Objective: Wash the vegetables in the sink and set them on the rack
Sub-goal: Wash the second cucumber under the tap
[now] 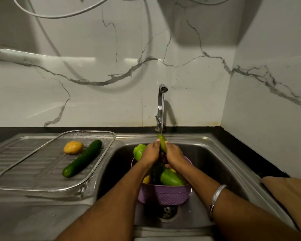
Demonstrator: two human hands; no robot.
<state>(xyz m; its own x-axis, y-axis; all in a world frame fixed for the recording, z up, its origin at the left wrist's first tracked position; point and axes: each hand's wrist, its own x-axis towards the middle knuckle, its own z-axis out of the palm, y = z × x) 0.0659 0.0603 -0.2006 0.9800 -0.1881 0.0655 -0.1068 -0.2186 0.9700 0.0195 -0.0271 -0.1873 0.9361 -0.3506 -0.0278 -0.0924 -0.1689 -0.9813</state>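
Two hands at the tap, one vegetable mid-rinse, rack part-filled.

Sink [215,153] holds a purple colander [163,195] of unwashed green produce; mesh rack [33,171] on the worktop already carries a cucumber [82,159] and a yellow item [73,147]. Left hand [150,153] and right hand [174,153] each close their grip round a small green vegetable [162,142] under the running stream. Risk: wet skin (slippery) could let it drop back among the unwashed produce; splashing likely.

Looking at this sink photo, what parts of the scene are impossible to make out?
Head view, the only one:
- Vegetable under the tap: middle hidden by left hand and right hand.
- Purple colander: dark contents shadowed and covered by the forearms.
- Tan item: cut off by the right edge.
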